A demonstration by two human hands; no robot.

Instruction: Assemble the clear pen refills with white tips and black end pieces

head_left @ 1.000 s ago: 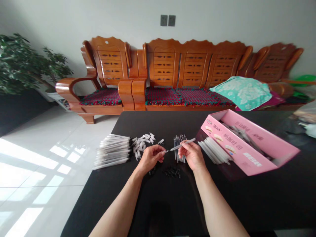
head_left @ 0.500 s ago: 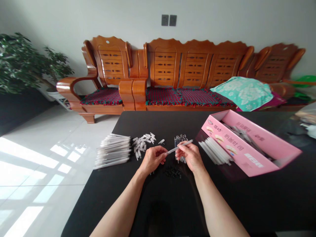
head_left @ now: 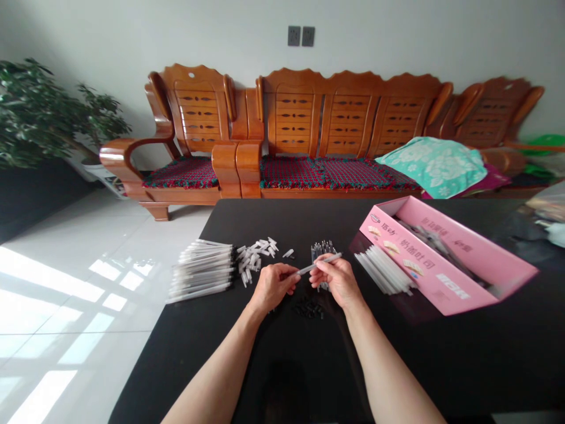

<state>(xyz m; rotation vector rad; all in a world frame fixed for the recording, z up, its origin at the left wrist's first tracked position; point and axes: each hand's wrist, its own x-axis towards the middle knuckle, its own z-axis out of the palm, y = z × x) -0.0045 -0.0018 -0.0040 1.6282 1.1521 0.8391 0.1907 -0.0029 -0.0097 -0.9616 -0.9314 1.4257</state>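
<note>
Both hands hold one slim whitish pen [head_left: 305, 270] above the table, tilted up to the right. My left hand [head_left: 274, 285] pinches its lower left end, while my right hand [head_left: 336, 279] grips it near the upper right end. Behind my right hand lies a bundle of dark-filled refills [head_left: 323, 247], partly hidden. Small black plugs [head_left: 308, 308] are heaped just below the hands. Left of my left hand are loose white pen tips [head_left: 251, 259] and a stack of pens [head_left: 203, 271] with black ends. White pen barrels [head_left: 384, 270] lie right of my right hand.
A long pink box [head_left: 450, 259] with more slender pieces inside stands on the right of the black table [head_left: 309, 377]. Beyond the table's far edge is a wooden sofa [head_left: 293, 112], with a turquoise cloth [head_left: 436, 165] on it. A potted plant [head_left: 99, 118] stands at left.
My right hand has shifted slightly left and down along the pen. My left hand stays almost still, pinching the other end.
</note>
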